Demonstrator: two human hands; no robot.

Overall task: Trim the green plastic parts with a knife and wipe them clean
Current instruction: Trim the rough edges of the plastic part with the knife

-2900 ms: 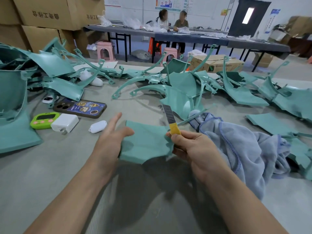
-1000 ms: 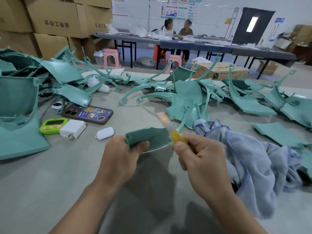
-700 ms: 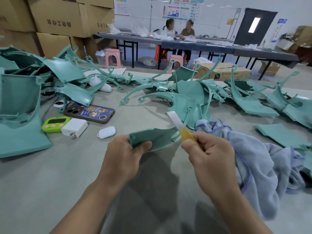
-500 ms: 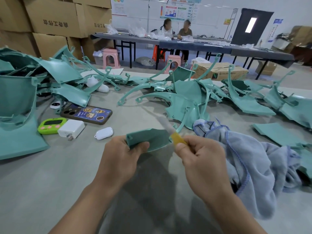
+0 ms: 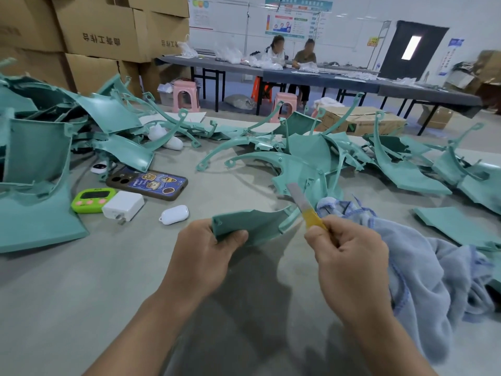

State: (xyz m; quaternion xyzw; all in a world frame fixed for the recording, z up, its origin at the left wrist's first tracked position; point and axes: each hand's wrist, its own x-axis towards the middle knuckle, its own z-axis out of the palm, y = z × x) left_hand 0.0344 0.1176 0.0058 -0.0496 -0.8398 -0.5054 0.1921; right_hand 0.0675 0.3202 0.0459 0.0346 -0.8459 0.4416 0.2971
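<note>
**Crowded table (image 5: 81, 294), knife (image 5: 303, 206) out**

Left hand (image 5: 206, 256) grips the green part (image 5: 252, 226) at near centre. Right hand (image 5: 349, 256) clamps the yellow knife, its blade blurred. Blue cloth (image 5: 433, 267) is heaped right, with phone (image 5: 147, 183), timer (image 5: 92, 199) and charger (image 5: 123, 205) left. Far green parts (image 5: 306, 156) spill off both edges.

One head-worn wide-angle view, facing forward and down, close above left hand (image 5: 202, 257) and right hand (image 5: 351, 263), table (image 5: 67, 294) ahead

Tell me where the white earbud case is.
In the head view, the white earbud case lies on the table left of centre, right of the white charger, below the phone, just beyond the left hand.
</note>
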